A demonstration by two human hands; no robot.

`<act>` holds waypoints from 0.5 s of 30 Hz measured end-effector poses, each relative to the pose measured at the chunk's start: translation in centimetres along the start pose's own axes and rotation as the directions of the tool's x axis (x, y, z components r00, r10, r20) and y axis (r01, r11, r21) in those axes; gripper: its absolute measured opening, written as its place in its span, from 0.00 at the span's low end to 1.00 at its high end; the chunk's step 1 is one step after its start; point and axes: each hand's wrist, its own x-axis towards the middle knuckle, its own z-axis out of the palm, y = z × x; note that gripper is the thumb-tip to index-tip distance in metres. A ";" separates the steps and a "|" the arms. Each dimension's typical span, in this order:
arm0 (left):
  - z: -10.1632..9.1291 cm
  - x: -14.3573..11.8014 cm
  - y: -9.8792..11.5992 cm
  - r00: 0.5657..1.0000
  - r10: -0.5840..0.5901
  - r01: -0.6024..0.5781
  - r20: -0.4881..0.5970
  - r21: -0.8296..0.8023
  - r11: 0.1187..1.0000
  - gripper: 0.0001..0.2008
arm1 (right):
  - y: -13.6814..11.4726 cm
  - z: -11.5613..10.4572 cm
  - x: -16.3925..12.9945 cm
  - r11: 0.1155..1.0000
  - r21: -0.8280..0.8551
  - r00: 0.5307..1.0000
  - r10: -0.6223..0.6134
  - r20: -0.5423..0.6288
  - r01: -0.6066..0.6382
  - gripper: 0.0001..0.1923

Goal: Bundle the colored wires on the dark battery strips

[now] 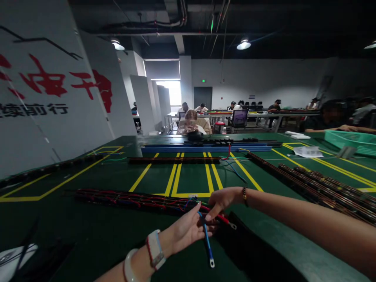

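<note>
Left hand (188,231), lower middle of frame, pinches thin blue wire with metal ring tip (208,244). Right hand (221,201), just above, fingers closed on thin red wire with metal ring tip (221,219). Both wires run from long dark strip of red and blue wires (132,199) on green tabletop with yellow lines (190,176). Step looks like sorting wire ends. Careful pull needed so wires don't tangle. Open room toward frame middle; more dark strips (323,188) crowd right.

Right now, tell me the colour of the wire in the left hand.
Blue wire, clearest in the head view.
</note>
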 end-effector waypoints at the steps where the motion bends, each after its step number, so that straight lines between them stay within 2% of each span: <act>1: 0.0 0.0 -0.1 1.000 0.008 -0.008 -0.014 -0.004 1.000 0.23 | 0.0 0.5 0.0 1.000 0.023 0.999 -0.004 -0.048 0.005 0.31; 4: -0.1 0.2 -0.3 0.999 0.021 -0.021 -0.042 0.005 1.000 0.24 | -0.4 1.4 -0.2 1.000 -0.014 0.988 0.006 -0.154 -0.009 0.31; 9: 0.3 0.9 -0.5 0.999 0.050 -0.050 -0.014 -0.030 0.998 0.25 | -1.9 2.3 -0.5 0.932 -0.338 0.949 0.019 -0.315 -0.130 0.27; 13: 0.7 1.2 -0.8 0.994 0.084 -0.090 -0.068 -0.080 0.993 0.20 | -2.7 3.6 -0.2 0.750 -0.614 0.908 -0.044 -0.416 -0.245 0.20; 15: 0.8 1.4 -0.9 0.988 0.093 -0.103 -0.119 -0.082 0.991 0.18 | -2.9 4.5 0.1 0.668 -0.706 0.896 -0.132 -0.424 -0.236 0.13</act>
